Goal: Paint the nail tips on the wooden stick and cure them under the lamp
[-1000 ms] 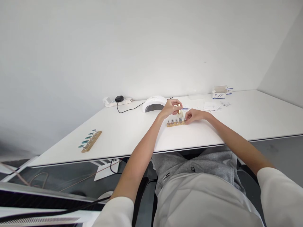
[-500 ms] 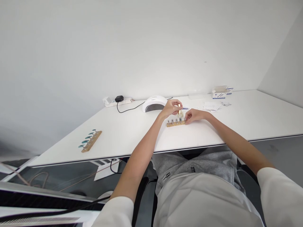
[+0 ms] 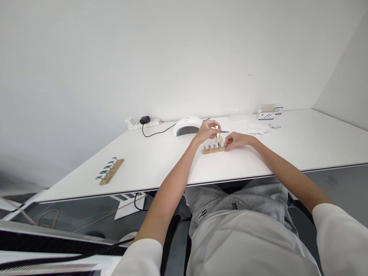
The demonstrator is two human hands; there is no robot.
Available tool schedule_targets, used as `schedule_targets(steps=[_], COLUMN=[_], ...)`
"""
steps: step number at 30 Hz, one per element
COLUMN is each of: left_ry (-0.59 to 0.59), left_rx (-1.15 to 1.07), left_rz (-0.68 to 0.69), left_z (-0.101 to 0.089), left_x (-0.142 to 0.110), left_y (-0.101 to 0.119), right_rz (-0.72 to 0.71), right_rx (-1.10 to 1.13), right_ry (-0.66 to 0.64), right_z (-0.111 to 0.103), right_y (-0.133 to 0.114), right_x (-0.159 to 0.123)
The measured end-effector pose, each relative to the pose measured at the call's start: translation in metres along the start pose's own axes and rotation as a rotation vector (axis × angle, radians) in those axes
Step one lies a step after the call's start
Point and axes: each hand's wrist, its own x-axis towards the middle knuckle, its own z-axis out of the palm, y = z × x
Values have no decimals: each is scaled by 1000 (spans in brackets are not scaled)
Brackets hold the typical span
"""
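Observation:
My left hand [image 3: 207, 131] is closed, pinching the gold cap of a nail polish brush [image 3: 217, 132]. The dark brush end points down at a nail tip on the wooden nail stand [image 3: 212, 151]. Several clear or grey tips stand in a row on that stand. My right hand [image 3: 236, 140] has its fingers closed at the stand's right end; whether they grip the wood or the last tip's post is hard to see. Just behind the brush is a small pale bottle [image 3: 220, 139], partly hidden.
A second wooden stand [image 3: 112, 172] with teal nail tips lies at the table's left. Behind my left hand is a white nail lamp [image 3: 188, 124]. A power strip [image 3: 152, 123], paper sheets [image 3: 257, 129] and a small open box [image 3: 266, 112] lie toward the wall.
My left hand and the brush have shifted very slightly up and left over the same nail tip. My right hand and the wooden stand have stayed put.

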Motion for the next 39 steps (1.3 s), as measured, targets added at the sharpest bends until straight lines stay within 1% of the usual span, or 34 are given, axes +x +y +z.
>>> schedule_targets(steps=[9, 15, 23, 34, 39], left_ry=[34, 59, 101, 190, 201], left_rx=[-9, -11, 12, 11, -2], left_rz=[22, 34, 20, 46, 52], left_z=[0, 0, 0, 3, 1], left_x=[1, 2, 2, 2, 4], left_y=[-2, -4, -5, -3, -5], right_rz=[6, -15, -9, -18, -23], right_rx=[-22, -11, 4, 8, 0], right_ry=[6, 3, 0, -6, -4], right_z=[0, -1, -1, -1, 0], right_y=[0, 2, 2, 2, 3], right_x=[0, 1, 1, 1, 2])
